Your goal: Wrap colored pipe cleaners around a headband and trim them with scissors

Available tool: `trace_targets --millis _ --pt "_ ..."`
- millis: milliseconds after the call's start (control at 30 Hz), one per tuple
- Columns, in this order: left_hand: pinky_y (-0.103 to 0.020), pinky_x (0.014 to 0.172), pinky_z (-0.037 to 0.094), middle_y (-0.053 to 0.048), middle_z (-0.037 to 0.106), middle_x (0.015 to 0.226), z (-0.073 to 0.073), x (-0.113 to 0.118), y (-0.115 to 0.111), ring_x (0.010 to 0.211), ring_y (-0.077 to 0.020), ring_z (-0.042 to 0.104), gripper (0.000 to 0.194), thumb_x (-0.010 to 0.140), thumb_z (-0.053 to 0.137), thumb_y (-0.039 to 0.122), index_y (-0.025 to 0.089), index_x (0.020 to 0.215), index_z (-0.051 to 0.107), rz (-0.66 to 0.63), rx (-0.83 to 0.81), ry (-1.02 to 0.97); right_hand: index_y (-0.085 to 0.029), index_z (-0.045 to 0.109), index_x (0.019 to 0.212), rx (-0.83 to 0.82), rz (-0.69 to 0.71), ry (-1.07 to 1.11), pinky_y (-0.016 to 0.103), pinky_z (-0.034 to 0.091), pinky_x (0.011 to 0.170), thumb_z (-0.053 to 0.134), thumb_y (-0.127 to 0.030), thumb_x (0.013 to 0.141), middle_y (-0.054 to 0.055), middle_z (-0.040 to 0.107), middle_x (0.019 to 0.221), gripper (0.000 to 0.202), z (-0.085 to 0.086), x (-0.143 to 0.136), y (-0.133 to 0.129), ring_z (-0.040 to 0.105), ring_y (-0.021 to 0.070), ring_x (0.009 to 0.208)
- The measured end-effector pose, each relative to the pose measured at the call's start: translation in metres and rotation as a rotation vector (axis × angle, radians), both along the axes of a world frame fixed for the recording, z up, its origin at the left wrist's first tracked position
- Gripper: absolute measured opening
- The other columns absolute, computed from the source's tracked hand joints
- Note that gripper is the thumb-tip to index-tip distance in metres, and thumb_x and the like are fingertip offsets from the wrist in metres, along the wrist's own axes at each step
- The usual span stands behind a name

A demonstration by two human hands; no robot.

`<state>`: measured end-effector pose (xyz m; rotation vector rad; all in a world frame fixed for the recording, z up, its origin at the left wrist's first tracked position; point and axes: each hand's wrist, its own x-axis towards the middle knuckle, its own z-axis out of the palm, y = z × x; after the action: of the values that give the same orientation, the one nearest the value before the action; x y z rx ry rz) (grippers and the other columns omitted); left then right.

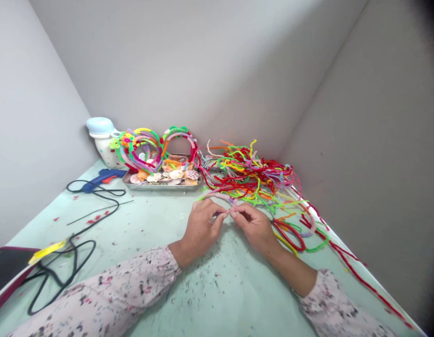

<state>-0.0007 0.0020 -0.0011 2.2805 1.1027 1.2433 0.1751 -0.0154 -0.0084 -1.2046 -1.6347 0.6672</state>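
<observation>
Both hands meet over the table in the middle of the head view, fingertips pinched close together. Between them is a pink fuzzy pipe cleaner (235, 204), a short end of which sticks up. My left hand (206, 220) is closed on it from the left, thumb against forefinger. From the right, my right hand (251, 223) pinches the same pink piece. A pale pink and lilac fuzzy band (220, 195) curves behind the left fingers; whether it joins the pinched piece I cannot tell. The fingers partly hide the held part.
Behind the hands lies a metal tray (160, 186) of seashells and fuzzy headbands (143, 145). Right of it spreads a heap of coloured pipe cleaners (252, 173), with red-handled scissors (290, 236) nearby. A blue glue gun (97, 181), its black cord (109, 213) and a white cup (107, 150) are left.
</observation>
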Motion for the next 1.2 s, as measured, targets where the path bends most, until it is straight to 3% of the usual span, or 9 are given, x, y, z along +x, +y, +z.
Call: trace_targets --millis 233,900,1200 --pt "-0.035 0.084 0.039 -0.002 0.065 0.084 0.001 0.0 0.0 0.088 -0.0195 0.058 0.009 0.089 0.059 0.025 0.021 0.086 0.066 0.012 -0.004 0.002 -0.02 0.067 0.09 0.035 -0.015 -0.039 0.028 0.044 0.064 0.058 -0.034 0.088 0.002 0.062 0.082 0.016 -0.004 0.001 0.002 0.055 0.0149 0.069" --pt "-0.035 0.083 0.038 -0.002 0.064 0.082 0.001 0.0 0.0 0.086 -0.0187 0.058 0.009 0.089 0.059 0.024 0.021 0.084 0.066 0.002 0.026 0.002 -0.019 0.065 0.078 -0.094 0.016 0.046 0.026 0.04 0.063 0.057 -0.033 0.087 -0.001 0.056 0.07 0.018 0.005 0.0 0.0 0.051 0.0144 0.066" --pt "-0.035 0.084 0.039 -0.002 0.065 0.082 0.001 0.0 0.001 0.087 -0.0192 0.058 0.007 0.088 0.06 0.023 0.021 0.085 0.066 0.019 0.03 -0.007 -0.02 0.064 0.088 -0.077 0.035 0.049 0.026 0.042 0.064 0.057 -0.036 0.088 0.0 0.06 0.078 0.018 -0.005 0.001 0.004 0.054 0.0143 0.069"
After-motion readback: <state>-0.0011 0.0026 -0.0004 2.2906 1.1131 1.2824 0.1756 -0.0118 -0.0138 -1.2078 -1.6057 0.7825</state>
